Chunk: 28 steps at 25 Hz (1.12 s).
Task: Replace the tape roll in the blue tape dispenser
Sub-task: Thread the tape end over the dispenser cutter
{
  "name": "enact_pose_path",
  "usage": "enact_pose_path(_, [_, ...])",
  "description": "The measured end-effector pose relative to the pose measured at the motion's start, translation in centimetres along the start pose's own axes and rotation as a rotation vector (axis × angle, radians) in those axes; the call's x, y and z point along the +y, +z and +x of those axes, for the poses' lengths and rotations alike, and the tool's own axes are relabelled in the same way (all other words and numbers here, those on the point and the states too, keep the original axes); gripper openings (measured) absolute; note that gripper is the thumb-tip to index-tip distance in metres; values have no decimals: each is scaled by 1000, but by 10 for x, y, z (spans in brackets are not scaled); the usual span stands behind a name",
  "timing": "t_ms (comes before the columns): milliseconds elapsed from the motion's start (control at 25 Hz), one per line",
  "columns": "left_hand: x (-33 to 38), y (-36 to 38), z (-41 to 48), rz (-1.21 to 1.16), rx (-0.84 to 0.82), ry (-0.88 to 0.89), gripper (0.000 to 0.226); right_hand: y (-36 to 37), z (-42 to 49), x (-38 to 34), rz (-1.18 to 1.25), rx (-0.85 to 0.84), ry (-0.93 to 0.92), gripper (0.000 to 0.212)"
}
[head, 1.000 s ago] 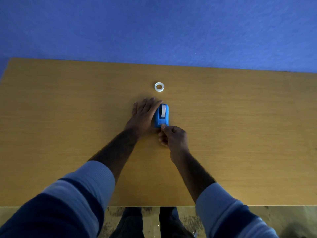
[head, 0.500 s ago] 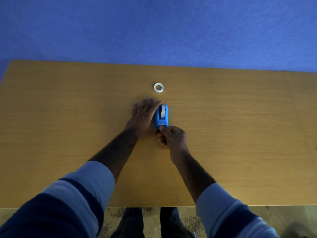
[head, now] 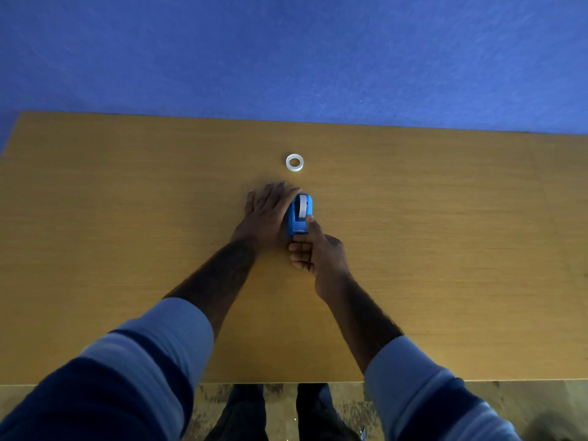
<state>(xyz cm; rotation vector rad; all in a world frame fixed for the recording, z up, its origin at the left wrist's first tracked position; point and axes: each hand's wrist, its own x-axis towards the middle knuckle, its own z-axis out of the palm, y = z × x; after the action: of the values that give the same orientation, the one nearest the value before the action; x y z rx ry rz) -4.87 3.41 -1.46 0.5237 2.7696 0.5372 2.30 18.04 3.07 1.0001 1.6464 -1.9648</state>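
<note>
While our left hand lies flat against the left side of the blue dispenser on the table, bracing rather than gripping it, our right hand pinches its near end, thumb along the right side. A tape roll sits just beyond, untouched.

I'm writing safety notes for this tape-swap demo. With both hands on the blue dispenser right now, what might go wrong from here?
1. The right hand has fingers at the near end of the blue tape dispenser, likely the cutter end; a slip could nick a fingertip.
2. The left hand only presses flat against the dispenser's side, so a hard tug may make it skid or tip.
3. The loose tape roll lies just beyond; a jolted dispenser could knock it away.
</note>
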Motion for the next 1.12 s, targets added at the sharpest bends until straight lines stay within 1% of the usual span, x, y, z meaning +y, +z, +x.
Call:
enact_pose_path(160, [0, 1, 0, 4, 5, 0, 104, 2, 2, -3, -14, 18, 40, 33])
enact_pose_path(320, [0, 1, -1, -4, 5, 8, 106, -3, 0, 3, 31, -24, -43, 25])
enact_pose_path(520, [1, -1, -2, 5, -12, 12, 111, -7, -1, 8, -31, -9, -134, 22])
enact_pose_path(680, [2, -4, -2, 26, -22, 19, 113, -7, 0, 8, -68, -11, -136, 21])
enact_pose_path(960, [-14, -5, -11, 72, -50, -10, 125, -12, 1, 9, -63, -38, -164, 13])
enact_pose_path(1040, [-20, -7, -18, 74, -76, -18, 131, -12, 2, 10, -87, 7, -161, 11])
enact_pose_path(1120, [-27, -10, -26, 87, -99, -10, 130, -16, 7, 10, -145, 125, -174, 11])
